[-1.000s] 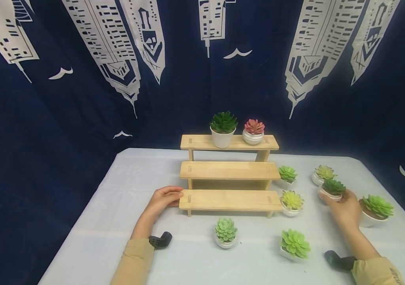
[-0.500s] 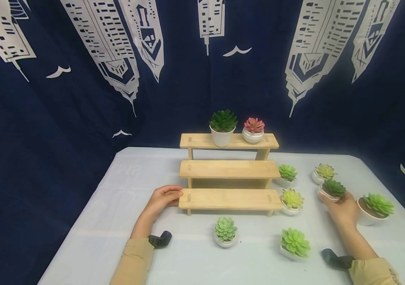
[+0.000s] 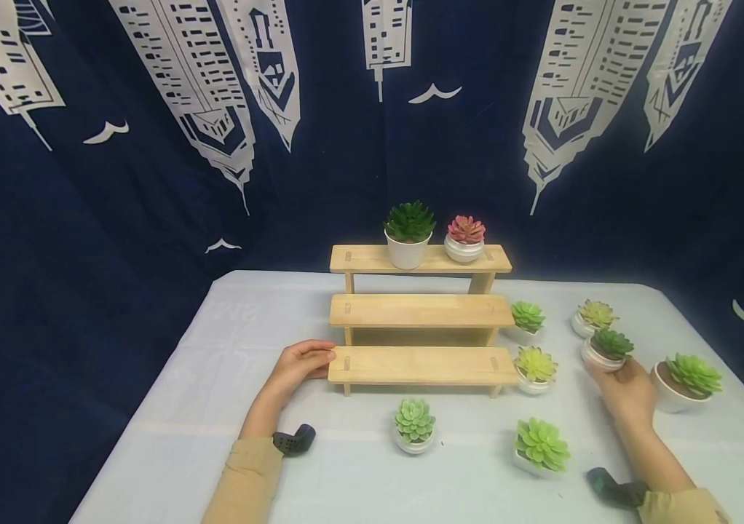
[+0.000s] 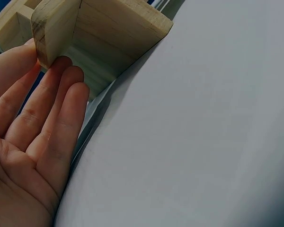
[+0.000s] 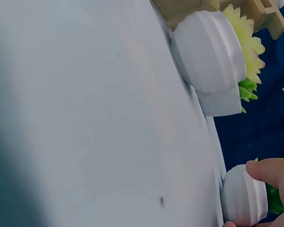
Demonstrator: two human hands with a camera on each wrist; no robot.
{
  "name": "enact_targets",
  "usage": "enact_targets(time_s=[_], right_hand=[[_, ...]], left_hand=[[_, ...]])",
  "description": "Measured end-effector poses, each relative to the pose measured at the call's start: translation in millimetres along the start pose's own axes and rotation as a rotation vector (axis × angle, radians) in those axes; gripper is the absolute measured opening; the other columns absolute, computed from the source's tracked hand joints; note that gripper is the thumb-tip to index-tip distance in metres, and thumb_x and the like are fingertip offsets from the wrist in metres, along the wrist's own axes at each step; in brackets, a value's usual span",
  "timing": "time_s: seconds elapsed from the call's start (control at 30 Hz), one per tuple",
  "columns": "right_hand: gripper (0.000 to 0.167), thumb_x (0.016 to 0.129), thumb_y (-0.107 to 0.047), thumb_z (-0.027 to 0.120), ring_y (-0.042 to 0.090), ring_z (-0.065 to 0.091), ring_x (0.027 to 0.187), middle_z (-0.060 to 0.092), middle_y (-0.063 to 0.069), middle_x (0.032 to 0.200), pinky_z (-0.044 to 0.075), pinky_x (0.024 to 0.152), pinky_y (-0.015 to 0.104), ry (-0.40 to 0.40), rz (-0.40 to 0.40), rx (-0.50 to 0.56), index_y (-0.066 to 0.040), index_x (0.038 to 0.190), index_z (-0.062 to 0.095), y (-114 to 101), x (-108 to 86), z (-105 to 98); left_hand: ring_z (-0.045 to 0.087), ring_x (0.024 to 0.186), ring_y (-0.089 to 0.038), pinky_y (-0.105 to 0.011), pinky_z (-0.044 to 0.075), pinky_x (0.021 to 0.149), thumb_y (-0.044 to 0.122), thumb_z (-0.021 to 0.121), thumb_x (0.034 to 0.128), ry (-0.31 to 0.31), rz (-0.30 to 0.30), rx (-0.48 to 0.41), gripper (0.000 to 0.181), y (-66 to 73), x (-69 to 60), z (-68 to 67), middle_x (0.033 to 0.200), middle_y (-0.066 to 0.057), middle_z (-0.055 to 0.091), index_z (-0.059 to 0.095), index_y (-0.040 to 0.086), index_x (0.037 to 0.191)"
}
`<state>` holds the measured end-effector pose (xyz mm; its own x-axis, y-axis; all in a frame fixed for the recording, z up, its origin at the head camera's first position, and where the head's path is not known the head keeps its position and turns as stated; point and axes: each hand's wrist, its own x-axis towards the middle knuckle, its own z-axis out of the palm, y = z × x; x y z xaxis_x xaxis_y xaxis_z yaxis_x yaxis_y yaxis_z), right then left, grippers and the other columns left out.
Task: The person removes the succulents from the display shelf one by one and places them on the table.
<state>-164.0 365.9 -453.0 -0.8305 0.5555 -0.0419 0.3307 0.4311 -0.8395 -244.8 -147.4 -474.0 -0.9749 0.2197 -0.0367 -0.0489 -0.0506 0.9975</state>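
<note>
In the head view, my left hand (image 3: 298,367) holds the left end of the lowest board of a three-tier wooden shelf (image 3: 421,366). The left wrist view shows the thumb and curled fingers (image 4: 71,113) at that board's end (image 4: 54,30). On the right, my right hand (image 3: 627,393) grips the small white pot of a dark green succulent (image 3: 611,344). In the right wrist view, the thumb (image 5: 270,171) lies on the side of this pot (image 5: 241,198), and a fingertip shows at its lower edge. The pot's far side is hidden.
On the top tier stand a dark green potted plant (image 3: 409,236) and a pink succulent (image 3: 465,240). Light green succulents in white pots stand right of the shelf (image 3: 527,320) and in front of it, one (image 3: 413,426) near the middle. A larger potted plant (image 3: 683,382) is beside my right hand.
My right hand and forearm have shifted slightly left, the succulent's pot moving only a little with them. My left hand stays at the shelf's end.
</note>
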Motion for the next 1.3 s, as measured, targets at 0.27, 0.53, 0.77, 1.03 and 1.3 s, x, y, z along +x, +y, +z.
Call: enact_targets(time_s=[0.27,0.53,0.77,1.03,1.3], right_hand=[[0.1,0.09,-0.049,0.054,0.044,0.017,0.136,0.007,0.032,0.149,0.024,0.109,0.053,-0.083,0.115,0.076,0.007,0.145,-0.007,-10.7,-14.5,-5.0],[0.102,0.088,-0.054,0.055,0.041,0.017,0.137,0.007,0.027,0.151,0.025,0.109,0.053,-0.105,0.136,0.078,0.003,0.146,-0.007,-18.7,-25.3,-6.0],[0.099,0.089,-0.051,0.055,0.039,0.017,0.137,0.008,0.024,0.152,0.024,0.11,0.051,-0.113,0.072,0.082,0.002,0.147,-0.005,-33.5,-42.7,-5.5],[0.1,0.086,-0.052,0.061,0.031,0.02,0.139,0.013,0.015,0.154,0.029,0.11,0.037,-0.111,-0.051,0.147,-0.011,0.151,-0.002,-13.4,-13.1,4.5],[0.091,0.088,-0.046,0.061,0.032,0.028,0.136,0.024,0.017,0.151,0.034,0.107,0.041,-0.119,-0.154,0.125,-0.007,0.151,0.008,-72.7,-41.9,4.2]], left_hand=[[0.067,0.084,-0.021,-0.036,0.057,0.077,0.012,0.073,0.081,0.0,0.001,0.001,0.038,0.7,0.1,-0.3,0.099,-0.011,0.068,0.062,-0.006,0.113],[0.067,0.084,-0.021,-0.036,0.057,0.077,0.011,0.073,0.0813,0.006,0.001,0.007,0.037,1.0,0.0,-0.7,0.099,-0.012,0.068,0.063,-0.005,0.112],[0.067,0.084,-0.02,-0.036,0.057,0.077,0.011,0.073,0.0816,0.001,0.008,0.004,0.037,2.0,-0.9,-0.7,0.099,-0.012,0.068,0.062,-0.006,0.113],[0.067,0.084,-0.019,-0.035,0.057,0.077,0.011,0.072,0.0818,0.009,0.001,0.008,0.036,2.4,-1.2,-0.5,0.098,-0.011,0.068,0.063,-0.005,0.113],[0.067,0.085,-0.02,-0.035,0.057,0.077,0.011,0.073,0.0813,0.003,0.002,-0.003,0.037,1.3,-0.8,0.3,0.101,-0.012,0.068,0.063,-0.005,0.113]])
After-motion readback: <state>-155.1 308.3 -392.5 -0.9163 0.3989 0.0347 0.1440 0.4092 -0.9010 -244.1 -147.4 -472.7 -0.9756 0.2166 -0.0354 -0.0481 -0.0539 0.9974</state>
